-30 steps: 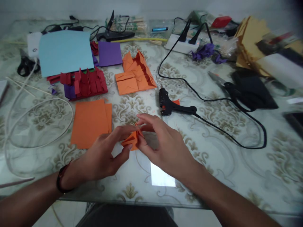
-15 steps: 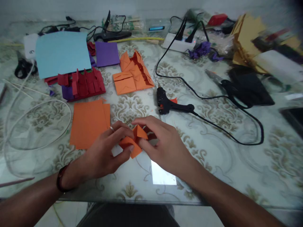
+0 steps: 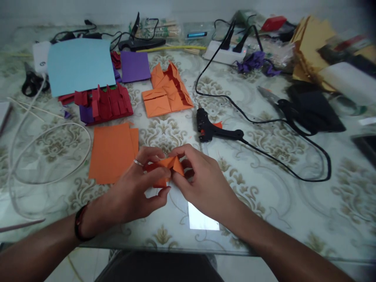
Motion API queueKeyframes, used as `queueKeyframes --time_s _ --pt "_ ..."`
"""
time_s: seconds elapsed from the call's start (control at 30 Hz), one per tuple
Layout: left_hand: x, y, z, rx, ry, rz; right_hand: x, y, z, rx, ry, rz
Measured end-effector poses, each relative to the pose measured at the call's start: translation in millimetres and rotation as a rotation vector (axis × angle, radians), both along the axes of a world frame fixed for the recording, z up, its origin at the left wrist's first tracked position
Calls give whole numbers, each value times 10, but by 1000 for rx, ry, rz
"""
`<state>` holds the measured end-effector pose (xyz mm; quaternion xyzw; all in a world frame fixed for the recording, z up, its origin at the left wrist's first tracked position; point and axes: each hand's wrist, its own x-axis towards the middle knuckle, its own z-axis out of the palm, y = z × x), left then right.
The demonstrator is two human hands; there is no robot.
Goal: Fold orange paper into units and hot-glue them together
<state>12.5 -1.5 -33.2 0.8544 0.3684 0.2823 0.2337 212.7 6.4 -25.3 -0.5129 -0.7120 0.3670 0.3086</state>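
Between my two hands is a small piece of folded orange paper [image 3: 177,166], raised just over the table's near half. My left hand [image 3: 143,184], with a ring on one finger, grips its left side, index finger across the front. My right hand [image 3: 199,180] pinches the right end between thumb and fingers; part of the paper is hidden behind the fingers. Left of my left hand lies a stack of flat orange paper sheets [image 3: 111,150]. Farther back sit joined orange folded pieces [image 3: 169,94].
A black glue gun [image 3: 211,127] lies beyond my right hand, its cord looping right. Dark scissors [image 3: 288,107] rest at the right. Red folded paper [image 3: 111,102], a light blue sheet [image 3: 80,66] and a purple square [image 3: 135,66] lie back left. A white power strip [image 3: 225,53] stands behind.
The folded orange paper has tilted and its lower corner has moved up. My left index finger now lies across its front, and my left thumb has dropped lower.
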Motion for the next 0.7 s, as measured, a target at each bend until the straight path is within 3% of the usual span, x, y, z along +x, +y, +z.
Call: queueKeyframes --time_s 0.53,0.7 --pt "-44 39 81 167 105 92 70 61 84 -18 -17 -44" --pt "-85 75 44 177 103 86 122 87 81 49 -65 12"
